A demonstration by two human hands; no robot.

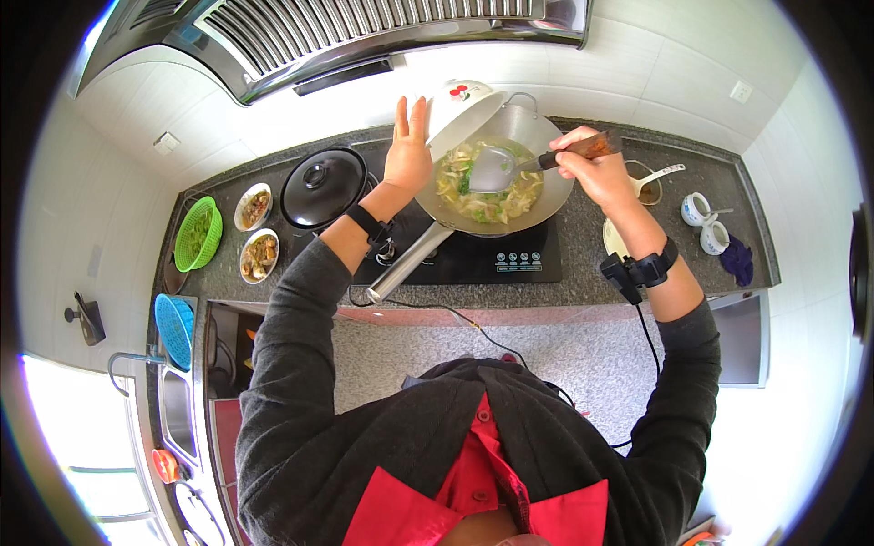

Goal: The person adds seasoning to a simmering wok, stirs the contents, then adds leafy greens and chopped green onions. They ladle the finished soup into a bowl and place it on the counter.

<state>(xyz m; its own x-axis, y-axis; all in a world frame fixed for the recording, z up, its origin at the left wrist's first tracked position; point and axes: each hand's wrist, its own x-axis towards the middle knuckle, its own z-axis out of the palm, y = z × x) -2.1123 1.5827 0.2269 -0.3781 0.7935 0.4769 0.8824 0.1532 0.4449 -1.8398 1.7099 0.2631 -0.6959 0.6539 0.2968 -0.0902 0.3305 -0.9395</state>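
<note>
A metal wok holding broth, pale pieces of food and chopped greens stands on the black cooktop. With my left hand I grip a white bowl with a red cherry print, tilted over the wok's back left rim; its inside is hidden. My right hand is closed around the dark wooden handle of a wok spatula, whose metal blade rests in the broth among the greens. The wok's long metal handle points towards me, to the left.
Left of the wok are a black lidded pot, two food bowls and a green basket. At right are a ladle, a plate, small jars and a purple cloth. A cable hangs from my right wrist.
</note>
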